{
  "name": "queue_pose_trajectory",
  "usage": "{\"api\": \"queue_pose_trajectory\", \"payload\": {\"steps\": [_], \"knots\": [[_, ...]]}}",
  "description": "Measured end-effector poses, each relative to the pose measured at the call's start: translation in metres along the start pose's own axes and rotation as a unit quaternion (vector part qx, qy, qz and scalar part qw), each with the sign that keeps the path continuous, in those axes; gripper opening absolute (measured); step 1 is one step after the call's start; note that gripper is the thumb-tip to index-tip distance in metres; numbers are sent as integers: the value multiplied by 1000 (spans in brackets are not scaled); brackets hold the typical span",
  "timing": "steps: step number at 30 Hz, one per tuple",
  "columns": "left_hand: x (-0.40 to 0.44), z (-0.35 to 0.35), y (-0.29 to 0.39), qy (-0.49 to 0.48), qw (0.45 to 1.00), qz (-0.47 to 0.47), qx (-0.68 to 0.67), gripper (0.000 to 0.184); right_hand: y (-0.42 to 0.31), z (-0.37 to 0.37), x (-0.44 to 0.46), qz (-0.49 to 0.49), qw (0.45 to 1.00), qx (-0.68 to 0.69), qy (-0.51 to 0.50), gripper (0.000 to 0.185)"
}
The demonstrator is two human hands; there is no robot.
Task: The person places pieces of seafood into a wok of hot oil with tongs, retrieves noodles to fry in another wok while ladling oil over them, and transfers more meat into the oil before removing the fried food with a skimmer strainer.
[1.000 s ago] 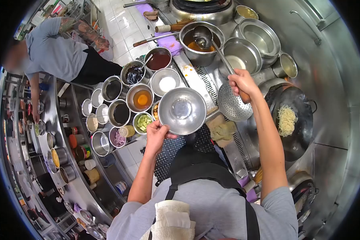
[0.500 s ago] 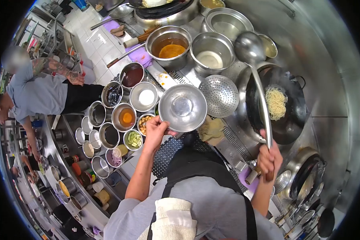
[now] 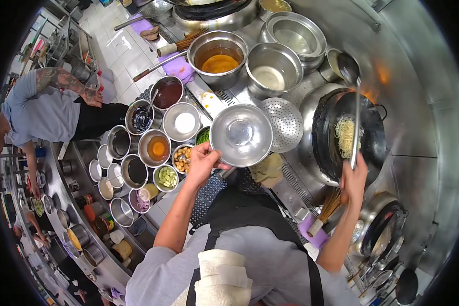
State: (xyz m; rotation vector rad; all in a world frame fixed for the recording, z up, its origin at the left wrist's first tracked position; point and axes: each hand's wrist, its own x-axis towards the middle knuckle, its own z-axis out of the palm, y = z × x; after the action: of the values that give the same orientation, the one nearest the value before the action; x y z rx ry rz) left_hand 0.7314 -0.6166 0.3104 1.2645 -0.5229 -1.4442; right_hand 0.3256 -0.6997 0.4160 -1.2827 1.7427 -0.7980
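Observation:
My left hand (image 3: pixel 205 162) pinches the near rim of an empty-looking steel bowl (image 3: pixel 241 135), which is tilted up toward me. My right hand (image 3: pixel 353 178) is closed around the handle of a long steel ladle (image 3: pixel 348 69). The ladle's handle crosses over the black wok (image 3: pixel 326 127) on the right, with its head above the far rim. Inside the wok lies a clump of pale noodles (image 3: pixel 345 136), partly behind the handle. Orange flames (image 3: pixel 372 96) show at the wok's far side. Between bowl and wok rests a perforated strainer (image 3: pixel 282 125).
Pots of amber liquid (image 3: pixel 220 64) and cloudy liquid (image 3: pixel 270 78) stand ahead. Several containers of sauces and chopped ingredients, among them green pieces (image 3: pixel 167 177), are at left. A bamboo brush (image 3: pixel 325 213) lies near my right forearm. Another person (image 3: pixel 56 112) stands at far left.
The ladle and my right hand have swung forward and right over the wok. Flames have appeared behind it. The bowl has shifted slightly right in view, still in my left hand.

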Motion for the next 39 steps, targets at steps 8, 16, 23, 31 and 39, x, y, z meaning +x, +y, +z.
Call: {"api": "queue_pose_trajectory", "payload": {"steps": [8,16,23,31,39], "knots": [[-49,-42,10,110,994,22,-14,11,-28,132,227,-51,988,69,-126,10],[-107,-77,-5,181,982,37,-27,24,-21,80,232,79,782,539,-303,30],[-151,-64,-29,182,975,94,-83,17,39,-48,133,158,552,742,-345,64],[-259,-44,-83,200,973,107,-46,16,128,-120,-23,70,816,507,-269,45],[-369,-118,-150,334,937,76,-69,17,192,-113,-106,-73,996,-39,47,30]]}}
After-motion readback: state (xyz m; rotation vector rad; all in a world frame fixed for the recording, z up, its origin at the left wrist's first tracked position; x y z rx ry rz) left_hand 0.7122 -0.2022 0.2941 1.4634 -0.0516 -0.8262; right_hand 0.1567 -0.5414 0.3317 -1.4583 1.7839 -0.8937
